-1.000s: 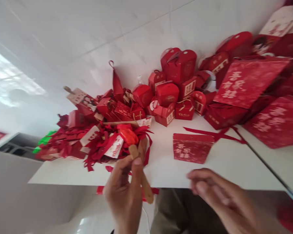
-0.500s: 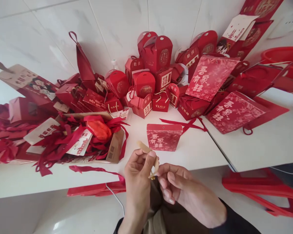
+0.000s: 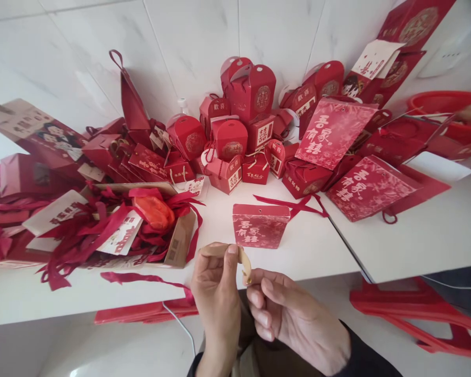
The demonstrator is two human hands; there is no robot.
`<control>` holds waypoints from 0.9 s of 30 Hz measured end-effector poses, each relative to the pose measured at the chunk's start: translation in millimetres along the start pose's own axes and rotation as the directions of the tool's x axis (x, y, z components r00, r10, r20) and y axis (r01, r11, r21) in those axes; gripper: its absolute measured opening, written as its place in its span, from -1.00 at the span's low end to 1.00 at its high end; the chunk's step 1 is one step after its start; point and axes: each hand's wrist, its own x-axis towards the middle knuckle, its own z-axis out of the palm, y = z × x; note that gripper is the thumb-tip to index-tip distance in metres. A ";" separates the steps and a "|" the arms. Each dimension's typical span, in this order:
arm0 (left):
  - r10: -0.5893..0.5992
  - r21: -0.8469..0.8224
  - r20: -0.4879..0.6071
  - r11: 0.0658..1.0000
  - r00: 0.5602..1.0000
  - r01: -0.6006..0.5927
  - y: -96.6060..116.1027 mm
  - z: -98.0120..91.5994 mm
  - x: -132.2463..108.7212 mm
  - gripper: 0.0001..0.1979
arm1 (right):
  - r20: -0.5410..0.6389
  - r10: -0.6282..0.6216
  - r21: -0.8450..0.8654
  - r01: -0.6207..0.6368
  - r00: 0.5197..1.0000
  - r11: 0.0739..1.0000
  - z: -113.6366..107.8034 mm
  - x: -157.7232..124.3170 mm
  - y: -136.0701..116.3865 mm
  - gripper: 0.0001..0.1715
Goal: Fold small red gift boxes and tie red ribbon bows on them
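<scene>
By left hand (image 3: 217,293), tan strap (image 3: 245,260) pinched between thumb and fingers, over near edge of table (image 3: 310,259), in front of upright box (image 3: 261,226). Right hand (image 3: 294,309) half curled at strap's lower end; whether strap is gripped cannot be told. Strap bent into curve, gold-coloured stud (image 3: 248,280) at tip. At left, carton (image 3: 179,246) filled with ribbons (image 3: 110,225), cards (image 3: 123,234), orange bundle (image 3: 155,212). More red boxes (image 3: 230,139) piled along wall (image 3: 196,42).

Right sleeve (image 3: 367,352): long, plain black cloth is ending at the wrist (image 3: 335,345).
Left sleeve (image 3: 195,365): a narrow black edge is showing.
Lap clothing (image 3: 280,362): dark brown fabric is showing, a paler olive fold (image 3: 248,365) lying alongside.
</scene>
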 end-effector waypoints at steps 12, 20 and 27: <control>-0.020 -0.027 -0.043 0.999 0.999 0.019 -5.6 -4.5 -3.7 -0.69 | -0.010 0.044 0.156 -0.042 0.999 0.987 7.0 4.4 1.1 -0.74; -0.088 -0.050 0.056 0.995 0.995 0.091 -0.4 -3.7 -5.5 -0.67 | -0.107 -0.144 -0.268 0.111 0.984 0.957 7.0 3.1 -3.8 -0.67; 0.051 0.185 0.068 0.981 0.996 -0.063 3.1 -15.4 -28.8 -0.78 | -0.065 -0.470 -0.930 0.118 0.880 0.349 14.2 -12.1 -17.4 -0.85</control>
